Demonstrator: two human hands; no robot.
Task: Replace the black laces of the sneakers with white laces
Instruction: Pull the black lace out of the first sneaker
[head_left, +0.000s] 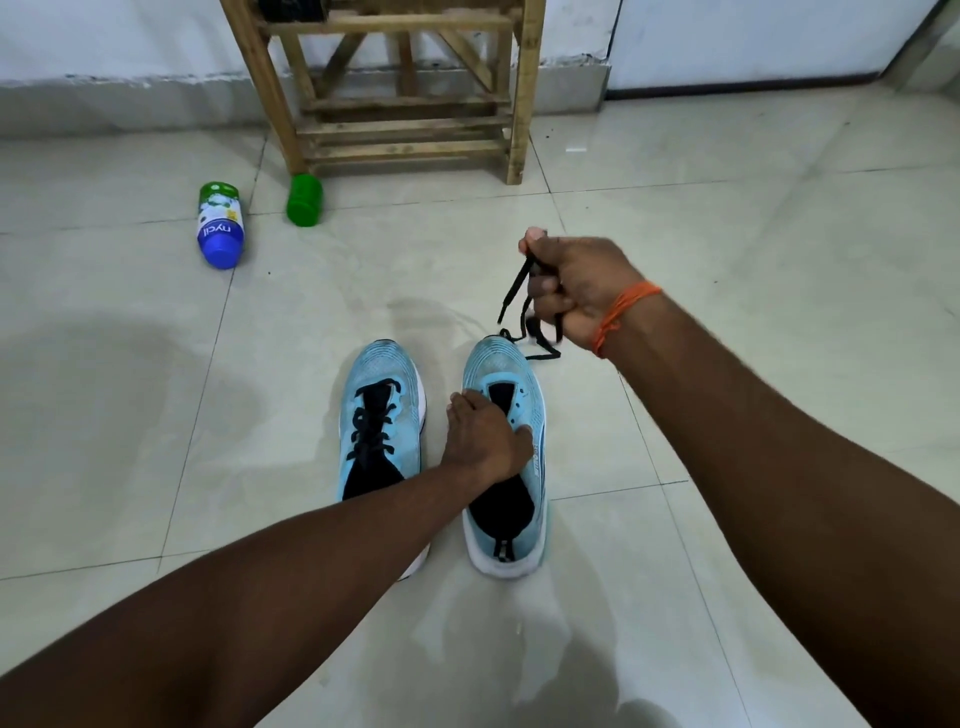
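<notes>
Two light blue sneakers stand side by side on the tiled floor, toes pointing away from me. The left sneaker (382, 415) has its black lace threaded through the eyelets. The right sneaker (506, 457) shows bare eyelets over a black tongue. My left hand (483, 441) presses down on the right sneaker's midfoot. My right hand (576, 291), with an orange thread on the wrist, is closed around a loose black lace (519, 291) held above and beyond the right sneaker's toe; its ends dangle to the floor. No white lace is in view.
A blue and green bottle (221, 226) lies on the floor at the far left, with a green container (305, 200) beside it. A wooden rack (400, 88) stands against the back wall.
</notes>
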